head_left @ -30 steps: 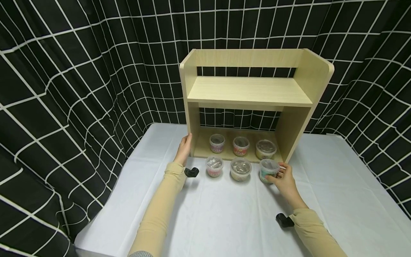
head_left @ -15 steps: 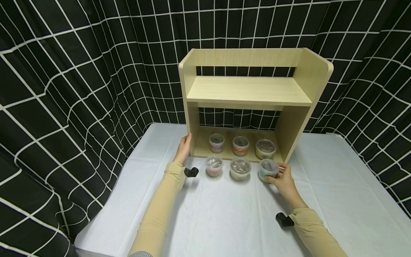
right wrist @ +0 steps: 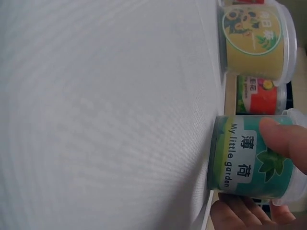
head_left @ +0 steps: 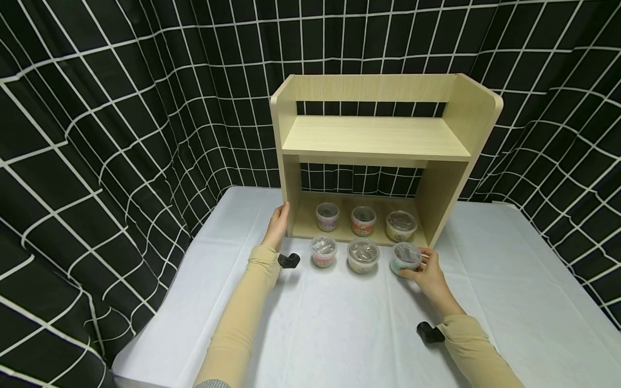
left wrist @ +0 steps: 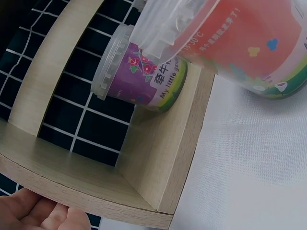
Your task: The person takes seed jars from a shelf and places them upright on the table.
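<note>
My right hand holds a lidded plastic cup with a teal "My little garden" label and a green leaf picture. Its thumb lies across the label, and other fingers are on the far side. The cup's base is at or very near the white cloth, at the right end of the front row. My left hand rests against the outer left side of the wooden shelf unit; in the left wrist view, only part of its fingers shows, outside the panel. Beside the teal cup stands a cream-yellow cup.
Left in the front row is a pink-red cup. On the unit's bottom board stand a purple cup, a red cup and a wide yellow cup. White cloth covers the table; a black gridded curtain surrounds it.
The teal cup's lid sits slightly lower and nearer me in the head view, the right hand still around it. The left hand has stayed at the shelf's side.
</note>
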Motion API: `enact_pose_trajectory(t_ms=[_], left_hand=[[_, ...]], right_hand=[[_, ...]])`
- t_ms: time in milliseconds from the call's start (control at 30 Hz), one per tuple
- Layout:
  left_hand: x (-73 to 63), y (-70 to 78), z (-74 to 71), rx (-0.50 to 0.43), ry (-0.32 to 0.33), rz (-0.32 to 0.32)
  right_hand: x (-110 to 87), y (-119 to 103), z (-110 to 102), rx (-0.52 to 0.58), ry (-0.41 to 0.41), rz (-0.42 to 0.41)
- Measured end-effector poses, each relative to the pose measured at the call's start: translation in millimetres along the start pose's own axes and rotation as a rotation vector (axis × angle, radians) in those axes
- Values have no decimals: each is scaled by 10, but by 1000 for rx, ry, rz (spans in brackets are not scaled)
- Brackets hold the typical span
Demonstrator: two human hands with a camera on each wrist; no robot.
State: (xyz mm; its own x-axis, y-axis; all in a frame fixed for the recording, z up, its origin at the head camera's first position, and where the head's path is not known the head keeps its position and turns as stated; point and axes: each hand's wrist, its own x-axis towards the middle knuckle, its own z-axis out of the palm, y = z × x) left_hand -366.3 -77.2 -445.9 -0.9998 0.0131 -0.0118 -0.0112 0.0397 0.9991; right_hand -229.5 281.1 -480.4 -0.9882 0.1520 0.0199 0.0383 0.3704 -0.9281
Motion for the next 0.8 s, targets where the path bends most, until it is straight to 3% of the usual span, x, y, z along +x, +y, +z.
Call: enact_pose_trajectory(t_ms=[267,633,800], left_hand=[[5,-9,1,4,3,14],[5,-12,5,13,9,6],[3,-3,7,12,11,9]], right_hand=[[11,28,-5,20,-12,-41],[-42,-125,-229,84,-166,-139],[-12,-226,-288,69,-142,-188]])
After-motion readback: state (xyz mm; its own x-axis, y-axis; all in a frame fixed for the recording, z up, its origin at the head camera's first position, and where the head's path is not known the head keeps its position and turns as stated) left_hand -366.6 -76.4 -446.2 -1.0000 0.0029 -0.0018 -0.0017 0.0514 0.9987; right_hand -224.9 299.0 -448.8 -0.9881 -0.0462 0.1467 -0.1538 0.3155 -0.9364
